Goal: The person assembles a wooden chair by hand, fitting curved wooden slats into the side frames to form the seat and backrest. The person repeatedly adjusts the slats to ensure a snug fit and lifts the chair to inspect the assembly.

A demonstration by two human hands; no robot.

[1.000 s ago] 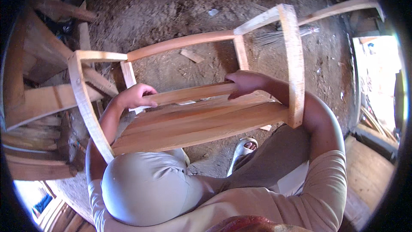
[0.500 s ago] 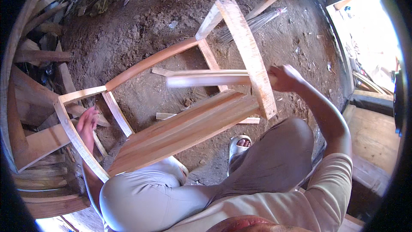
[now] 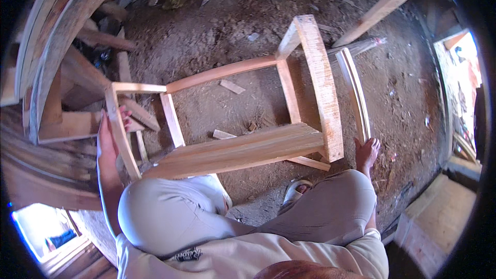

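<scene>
A wooden frame [image 3: 222, 74] with a flat board [image 3: 243, 150] along its near side leans against my legs. It looks like an unfinished piece of furniture. My left hand [image 3: 114, 122] is closed round its left upright [image 3: 120, 132], with the fingertips showing on the inner side. On the right, beyond the frame's thick end piece [image 3: 323, 85], a long pale wooden strip [image 3: 355, 93] with a groove or seam along it points away from me. Its near end is in my right hand [image 3: 368, 152], low beside my right knee.
Stacked boards and offcuts [image 3: 57, 150] crowd the left side. Small wood scraps [image 3: 232, 87] lie on the dirt floor [image 3: 217, 31]. A bundle of thin sticks [image 3: 364, 46] rests beyond the strip, near a slanting beam [image 3: 387, 8]. A wooden box [image 3: 439, 217] stands at the lower right.
My right hand has drawn the strip out of the frame's space to the right and turned it lengthwise away from me. My left hand has closed on the left upright. The view has shifted.
</scene>
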